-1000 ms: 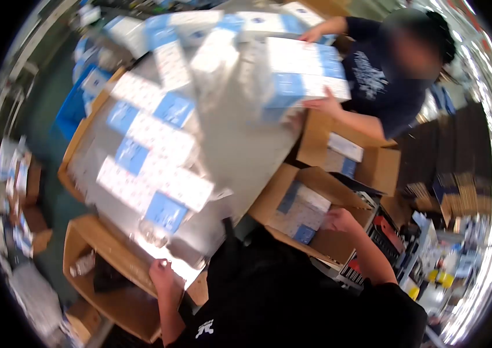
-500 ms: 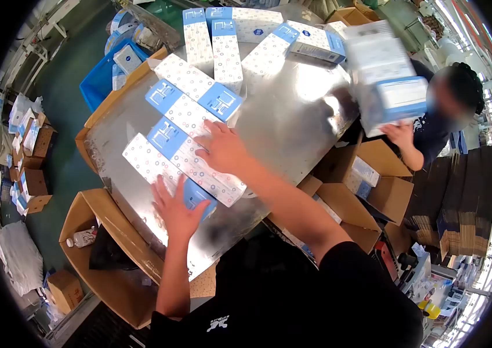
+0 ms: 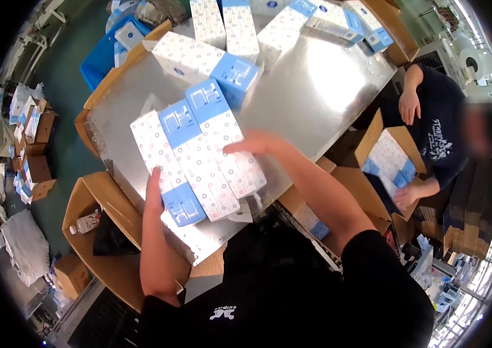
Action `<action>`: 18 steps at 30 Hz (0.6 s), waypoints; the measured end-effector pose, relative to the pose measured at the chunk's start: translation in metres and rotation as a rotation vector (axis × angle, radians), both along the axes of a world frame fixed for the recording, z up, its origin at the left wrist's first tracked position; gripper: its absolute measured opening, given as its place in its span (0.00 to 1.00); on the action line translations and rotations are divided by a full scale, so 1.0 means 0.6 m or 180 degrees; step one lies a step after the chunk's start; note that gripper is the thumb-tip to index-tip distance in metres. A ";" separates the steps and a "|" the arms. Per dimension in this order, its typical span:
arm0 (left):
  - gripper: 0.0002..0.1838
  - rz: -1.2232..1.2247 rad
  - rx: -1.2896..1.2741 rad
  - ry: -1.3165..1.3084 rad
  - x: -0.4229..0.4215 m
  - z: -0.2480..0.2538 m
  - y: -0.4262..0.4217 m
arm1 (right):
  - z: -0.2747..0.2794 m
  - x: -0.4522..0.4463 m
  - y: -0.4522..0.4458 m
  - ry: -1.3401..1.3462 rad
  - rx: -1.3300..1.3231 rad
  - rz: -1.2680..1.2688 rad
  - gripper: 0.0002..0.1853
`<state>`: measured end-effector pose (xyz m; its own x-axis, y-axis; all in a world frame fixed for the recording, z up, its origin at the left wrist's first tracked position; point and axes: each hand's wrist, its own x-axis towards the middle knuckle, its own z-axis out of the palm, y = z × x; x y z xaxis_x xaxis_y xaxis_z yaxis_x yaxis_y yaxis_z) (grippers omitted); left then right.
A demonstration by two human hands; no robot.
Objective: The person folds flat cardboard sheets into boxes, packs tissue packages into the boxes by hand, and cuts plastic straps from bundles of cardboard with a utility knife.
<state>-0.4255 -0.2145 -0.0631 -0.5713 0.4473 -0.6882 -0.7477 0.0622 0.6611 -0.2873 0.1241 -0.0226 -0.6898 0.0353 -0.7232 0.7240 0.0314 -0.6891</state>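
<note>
Three long white boxes with dotted print and blue ends lie side by side between my hands: a left box [image 3: 152, 144], a middle box [image 3: 200, 168] and a right box [image 3: 221, 130]. The left box has its blue end toward me; the other two have theirs away from me. My left hand [image 3: 153, 188] grips the row's outer left side, its fingers partly hidden. Against the right box's outer side, my right hand [image 3: 253, 144] presses with its fingertips. Whether the row is lifted off the metal table [image 3: 292, 110] I cannot tell.
Beyond the row lies another long box [image 3: 185, 57], with several more at the table's far side. An open carton [image 3: 92, 200] stands at the near left. On the right, a co-worker [image 3: 440, 116] has a hand at a carton [image 3: 373, 139] holding similar boxes.
The three boxes have turned clockwise and shifted right, with my hands now at their outer sides. The co-worker's boxes have gone from the air into the carton. My view has shifted.
</note>
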 end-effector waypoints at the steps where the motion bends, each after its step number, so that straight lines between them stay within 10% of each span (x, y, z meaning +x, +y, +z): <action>1: 0.37 -0.0060 -0.0015 0.0027 0.000 -0.001 -0.002 | -0.021 0.003 -0.005 0.0332 -0.0637 -0.0101 0.46; 10: 0.37 -0.0487 0.0312 0.1916 0.043 0.129 -0.005 | 0.122 0.308 -0.072 0.1727 0.0925 -0.0795 0.45; 18: 0.37 -0.2450 0.2178 0.3873 0.306 0.418 0.419 | 0.196 0.682 -0.196 0.1862 0.2846 -0.2658 0.28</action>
